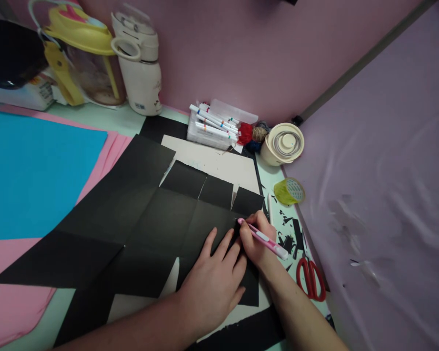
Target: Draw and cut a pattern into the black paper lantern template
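Three slits already part the black sheet (161, 219) at its twelve-o'clock edge; its creased middle looks uncut, and whether more cuts remain cannot be told. At the sheet's three o'clock the right hand (255, 247) grips a pink pen-like tool (264, 237), tip near the surface; at five the left hand (214, 280) lies flat on it, fingers spread, grasping nothing. Red-handled scissors (310, 280) sit at four, markers (215, 122) at one.

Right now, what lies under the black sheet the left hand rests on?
A pale board, more black material and pink cloth show around its edges. Whatever the black sheet covers farther in cannot be seen.
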Motion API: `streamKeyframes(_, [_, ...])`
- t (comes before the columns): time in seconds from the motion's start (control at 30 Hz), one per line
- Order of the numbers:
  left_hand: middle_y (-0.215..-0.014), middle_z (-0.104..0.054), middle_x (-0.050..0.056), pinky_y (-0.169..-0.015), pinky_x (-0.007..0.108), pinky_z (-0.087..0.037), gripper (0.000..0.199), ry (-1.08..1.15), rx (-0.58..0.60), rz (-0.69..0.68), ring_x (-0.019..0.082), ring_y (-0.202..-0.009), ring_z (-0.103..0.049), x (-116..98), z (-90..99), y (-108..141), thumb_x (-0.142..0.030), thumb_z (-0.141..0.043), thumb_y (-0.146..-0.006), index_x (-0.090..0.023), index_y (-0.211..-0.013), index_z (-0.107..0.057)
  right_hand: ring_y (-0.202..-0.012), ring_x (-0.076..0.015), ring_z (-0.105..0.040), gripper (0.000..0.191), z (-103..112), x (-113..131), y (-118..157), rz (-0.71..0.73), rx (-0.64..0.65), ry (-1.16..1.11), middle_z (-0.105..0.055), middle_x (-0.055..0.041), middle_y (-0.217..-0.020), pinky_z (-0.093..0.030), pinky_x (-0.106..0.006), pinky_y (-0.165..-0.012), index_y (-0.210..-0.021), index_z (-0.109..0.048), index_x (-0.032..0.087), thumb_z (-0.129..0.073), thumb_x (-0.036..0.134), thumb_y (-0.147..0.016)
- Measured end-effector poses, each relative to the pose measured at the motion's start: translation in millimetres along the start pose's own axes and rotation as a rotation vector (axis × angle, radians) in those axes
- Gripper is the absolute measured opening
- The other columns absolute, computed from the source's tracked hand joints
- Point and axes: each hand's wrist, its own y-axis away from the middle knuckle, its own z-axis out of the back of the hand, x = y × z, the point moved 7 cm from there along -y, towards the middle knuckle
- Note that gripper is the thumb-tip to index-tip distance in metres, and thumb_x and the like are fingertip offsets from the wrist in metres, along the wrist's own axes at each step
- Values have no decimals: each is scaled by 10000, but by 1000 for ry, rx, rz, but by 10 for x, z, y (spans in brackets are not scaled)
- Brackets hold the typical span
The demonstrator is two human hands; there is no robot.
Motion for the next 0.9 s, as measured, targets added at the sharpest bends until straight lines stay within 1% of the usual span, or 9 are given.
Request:
streamKeyframes(0.2, [-1419, -517, 130, -1159, 580, -150, 521, 8, 14, 0, 334, -1396, -336, 1, 4, 2, -495, -474, -932, -167, -1334, -527, -490, -125, -464, 170, -5, 28, 17, 42, 1, -3, -513, 44, -584, -370, -237, -489, -718, -417, 245, -548, 267, -823])
streamKeyframes(0.37, [-1407, -528, 129, -1164, 580, -146, 516, 17, 15, 0, 334, -1396, -338, 2, -6, 6, -494, -484, -927, -171, -1326, -534, -478, -118, -460, 175, -11, 46, 40, 67, -11, 38, -537, 39, -608, -373, -239, -494, -719, -415, 243, -549, 270, -828])
streamKeyframes(0.47, [-1417, -520, 128, -1165, 582, -145, 525, 14, 21, 1, 333, -1400, -332, 7, -17, 9, -497, -476, -931, -173, -1341, -523, -475, -117, -463, 181, -3, 43, 27, 44, -17, 42, -528, 44, -595, -371, -234, -487, -715, -421, 242, -551, 282, -835])
streamKeyframes(0.57, [-1447, -494, 126, -1158, 588, -169, 539, 4, 33, 5, 331, -1403, -329, -18, -27, 1, -496, -470, -936, -179, -1372, -497, -481, -120, -475, 167, 7, 33, -15, 19, 21, 10, -512, 50, -576, -370, -229, -480, -723, -439, 241, -555, 284, -835])
streamKeyframes(0.67, [-1482, -452, 136, -1147, 602, -195, 568, -29, 39, 53, 338, -1415, -307, -74, -54, -23, -501, -470, -934, -171, -1396, -471, -493, -119, -484, 153, 7, 32, -60, 37, 94, -39, -513, 53, -581, -378, -225, -490, -732, -448, 239, -560, 276, -829])
streamKeyframes(0.73, [-1497, -430, 149, -1145, 610, -202, 594, -58, 42, 96, 346, -1424, -287, -130, -93, -44, -506, -479, -926, -156, -1405, -461, -502, -118, -488, 139, 10, 28, -76, 55, 120, -67, -521, 52, -594, -383, -225, -502, -738, -456, 237, -558, 272, -827])
streamKeyframes(0.9, [-1496, -423, 174, -1141, 635, -198, 623, -94, 19, 178, 365, -1421, -286, -238, -171, -90, -508, -479, -918, -133, -1414, -451, -503, -114, -476, 131, -2, 30, -70, 75, 103, -100, -520, 49, -602, -374, -227, -500, -730, -465, 234, -554, 266, -821])
